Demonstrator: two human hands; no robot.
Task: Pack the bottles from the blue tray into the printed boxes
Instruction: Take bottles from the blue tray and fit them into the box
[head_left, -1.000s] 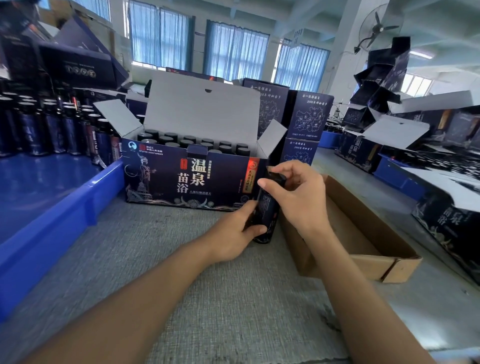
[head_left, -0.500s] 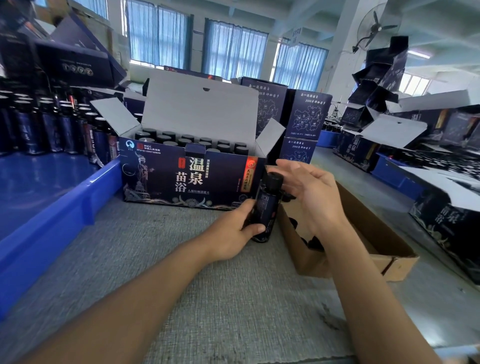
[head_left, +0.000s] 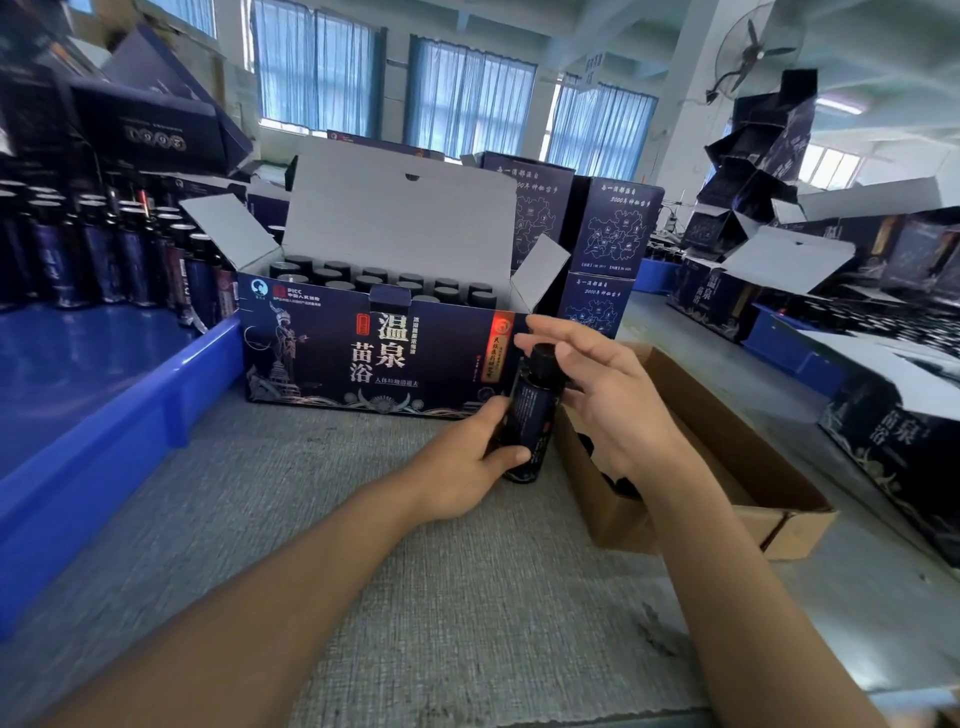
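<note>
A dark printed bottle (head_left: 532, 410) with a black cap stands on the grey table just in front of the open printed box (head_left: 374, 358). My left hand (head_left: 470, 462) grips the bottle's lower body. Beside the cap, my right hand (head_left: 602, 384) hovers with its fingers spread and relaxed, holding nothing. The box has its lid flap up and is filled with several rows of black-capped bottles. At the left, the blue tray (head_left: 130, 410) carries several more dark bottles (head_left: 104, 260) along its back.
A shallow brown cardboard tray (head_left: 727, 467) lies to the right of the bottle, under my right wrist. Closed and open printed boxes (head_left: 613, 244) stack behind and at the right. Grey table surface (head_left: 415, 597) stretches in front.
My right hand has let go of the bottle's cap and opened its fingers beside it. My left hand keeps its grip on the bottle in the same place.
</note>
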